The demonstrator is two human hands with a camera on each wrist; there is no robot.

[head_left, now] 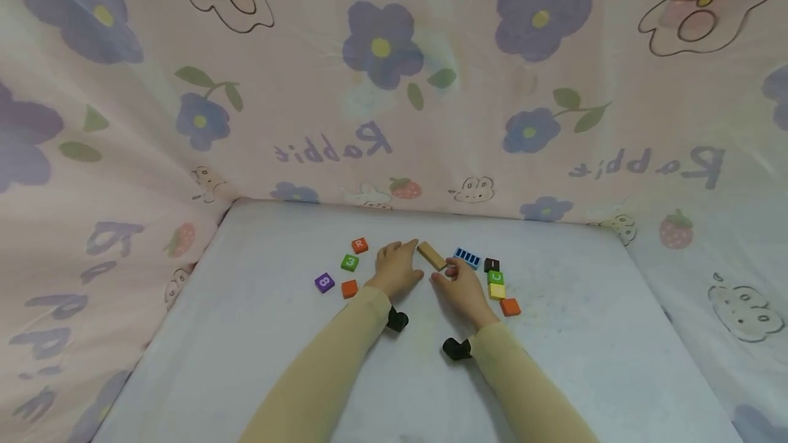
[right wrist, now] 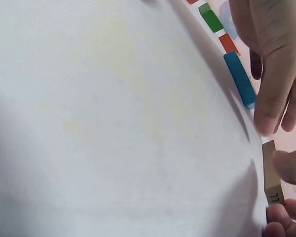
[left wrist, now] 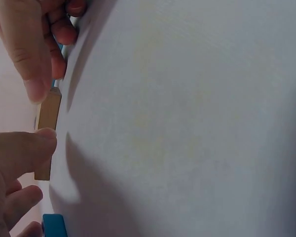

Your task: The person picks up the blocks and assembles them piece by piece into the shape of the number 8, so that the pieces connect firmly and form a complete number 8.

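Note:
A plain wooden block (head_left: 431, 256) lies slantwise on the white surface between the two hands. My left hand (head_left: 397, 271) is at its left, index fingertip close to the far end and thumb spread apart. The right hand (head_left: 462, 289) is at its near right end, with the fingertips beside it. Dark marks show on one end of the wooden block (right wrist: 272, 177) in the right wrist view. Thumbs overlap the wooden block (left wrist: 49, 116) in the left wrist view; whether they touch it I cannot tell. Neither hand grips it.
Beyond the right hand lies a blue block with dark stripes (head_left: 467, 258). Black (head_left: 492, 264), green (head_left: 495, 277), yellow (head_left: 496, 291) and orange (head_left: 510, 307) tiles stand right. Orange R (head_left: 360, 245), green (head_left: 349, 262), purple (head_left: 324, 282) and orange (head_left: 349, 288) tiles lie left. Another blue block (right wrist: 239, 79) shows.

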